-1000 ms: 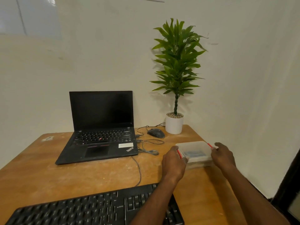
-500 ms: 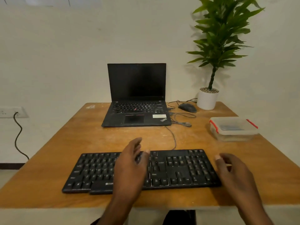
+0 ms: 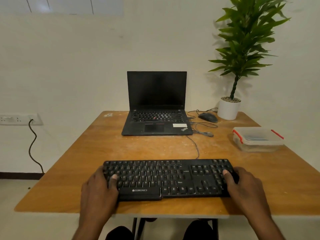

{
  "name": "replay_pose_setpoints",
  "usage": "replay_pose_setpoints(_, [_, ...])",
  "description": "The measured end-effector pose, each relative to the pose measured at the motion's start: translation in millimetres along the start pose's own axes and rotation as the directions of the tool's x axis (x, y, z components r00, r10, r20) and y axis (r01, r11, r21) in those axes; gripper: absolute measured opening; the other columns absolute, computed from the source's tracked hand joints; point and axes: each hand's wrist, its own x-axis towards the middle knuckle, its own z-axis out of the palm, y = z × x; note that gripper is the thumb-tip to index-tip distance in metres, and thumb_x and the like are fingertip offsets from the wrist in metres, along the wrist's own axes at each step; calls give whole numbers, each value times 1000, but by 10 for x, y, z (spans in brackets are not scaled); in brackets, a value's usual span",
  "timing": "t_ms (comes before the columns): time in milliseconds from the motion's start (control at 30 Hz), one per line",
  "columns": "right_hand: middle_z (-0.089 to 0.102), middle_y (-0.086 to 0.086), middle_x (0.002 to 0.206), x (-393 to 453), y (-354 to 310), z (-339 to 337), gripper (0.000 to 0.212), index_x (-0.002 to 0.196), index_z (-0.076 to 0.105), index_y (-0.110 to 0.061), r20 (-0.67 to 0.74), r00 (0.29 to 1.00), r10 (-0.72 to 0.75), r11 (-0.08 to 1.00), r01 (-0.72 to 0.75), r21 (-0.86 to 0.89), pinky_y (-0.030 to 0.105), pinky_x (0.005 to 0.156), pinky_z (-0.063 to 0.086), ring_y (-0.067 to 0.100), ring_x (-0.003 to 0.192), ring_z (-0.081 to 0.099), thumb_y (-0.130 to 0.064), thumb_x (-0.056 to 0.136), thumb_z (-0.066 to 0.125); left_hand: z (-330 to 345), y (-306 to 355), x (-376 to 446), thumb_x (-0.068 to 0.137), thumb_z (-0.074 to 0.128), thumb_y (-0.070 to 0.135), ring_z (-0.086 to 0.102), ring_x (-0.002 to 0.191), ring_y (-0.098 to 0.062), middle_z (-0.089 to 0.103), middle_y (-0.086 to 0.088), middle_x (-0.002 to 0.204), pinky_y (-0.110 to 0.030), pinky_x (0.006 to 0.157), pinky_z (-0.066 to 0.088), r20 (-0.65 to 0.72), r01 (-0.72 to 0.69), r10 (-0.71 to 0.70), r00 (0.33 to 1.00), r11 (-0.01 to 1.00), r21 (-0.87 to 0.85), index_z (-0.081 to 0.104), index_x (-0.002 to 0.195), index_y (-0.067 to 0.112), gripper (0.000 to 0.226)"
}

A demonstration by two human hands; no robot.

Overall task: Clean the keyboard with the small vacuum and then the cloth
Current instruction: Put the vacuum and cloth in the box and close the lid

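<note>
Black keyboard (image 3: 168,178), orange-brown table (image 3: 121,149), white pot (image 3: 228,110)

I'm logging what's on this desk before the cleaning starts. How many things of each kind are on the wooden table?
Keyboards: 1, the black Zebronics keyboard
Laptops: 1, the open black laptop
Mice: 1, the dark wired mouse
Potted plants: 1, the green plant in a white pot
Containers: 1, the clear lidded box with red clips
Total: 5
</note>
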Motion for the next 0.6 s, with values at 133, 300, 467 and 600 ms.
replay_pose_setpoints(133, [62, 15, 122, 90, -52, 35, 50, 133, 55, -14, 24, 997, 75, 996, -76, 56, 45, 93, 41, 38, 118, 50, -49, 97, 52, 42, -5, 131, 108, 52, 30, 53, 130, -40, 61, -13, 142, -54, 108, 45, -12, 46, -49, 999, 984, -170, 48, 152, 22, 45])
replay_pose_setpoints(300, [57, 15, 125, 348, -272, 129, 54, 133, 53, -12, 0, 996, 85, 996, -85, -6, 44, 93, 38, 38, 121, 42, -53, 96, 51, 85, 149, 432, 109, 50, 28, 54, 129, -37, 64, -9, 137, -51, 104, 47, -32, 36, -48, 998, 954, -299, 50, 149, 25, 40])
replay_pose_setpoints(467, [57, 14, 123, 868, -479, 319, 52, 124, 54, -12, 36, 999, 39, 999, -39, -5, 43, 94, 43, 35, 119, 44, -56, 96, 50, 225, 323, 945, 110, 50, 29, 62, 116, -32, 65, -4, 119, -51, 97, 54, -9, 48, -55, 998, 930, -363, 49, 148, 23, 39])
replay_pose_setpoints(600, [57, 14, 122, 1223, -585, 455, 50, 120, 55, -12, 38, 999, 6, 1000, -5, -16, 44, 94, 44, 35, 117, 46, -56, 96, 50, 341, 452, 1205, 109, 51, 22, 65, 109, -31, 67, -7, 118, -49, 94, 57, -14, 27, -36, 999, 916, -399, 51, 146, 19, 37])
